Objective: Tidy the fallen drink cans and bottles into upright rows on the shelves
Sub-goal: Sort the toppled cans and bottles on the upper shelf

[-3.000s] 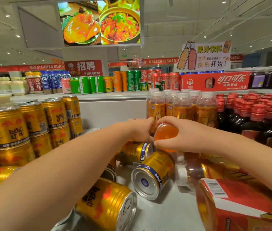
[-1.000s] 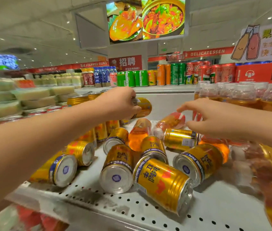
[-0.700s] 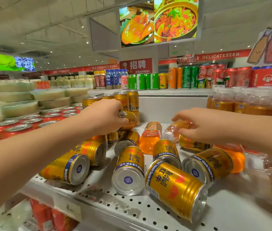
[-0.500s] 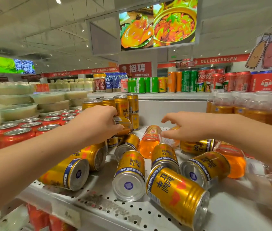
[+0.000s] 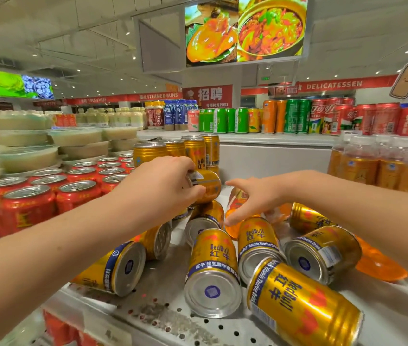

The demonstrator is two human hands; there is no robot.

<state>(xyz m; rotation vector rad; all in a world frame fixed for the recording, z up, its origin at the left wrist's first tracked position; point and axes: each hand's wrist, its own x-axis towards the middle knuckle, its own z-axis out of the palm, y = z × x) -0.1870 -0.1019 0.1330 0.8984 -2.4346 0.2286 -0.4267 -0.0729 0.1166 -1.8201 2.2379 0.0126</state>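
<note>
Several gold cans lie on their sides on the perforated metal shelf [image 5: 163, 305], among them one [image 5: 214, 270] at the front middle and one [image 5: 300, 303] at the front right. My left hand [image 5: 165, 181] grips a gold can [image 5: 206, 186], held tilted in the air beside the upright stack of gold cans [image 5: 193, 151]. My right hand [image 5: 255, 196] hovers with spread fingers over a fallen orange bottle [image 5: 235, 213] that lies among the cans. Another orange bottle [image 5: 378, 263] lies at the right, partly under my right forearm.
Upright red cans [image 5: 48, 193] fill the shelf to the left. Upright orange bottles [image 5: 383, 163] stand in rows at the right. A higher shelf [image 5: 273, 138] behind carries green, orange and red cans. Pale tubs [image 5: 28, 156] are stacked at far left.
My left hand has lifted a gold can from the pile up toward the upright stack. My right hand let go of the orange bottle and moved left over the fallen ones.
</note>
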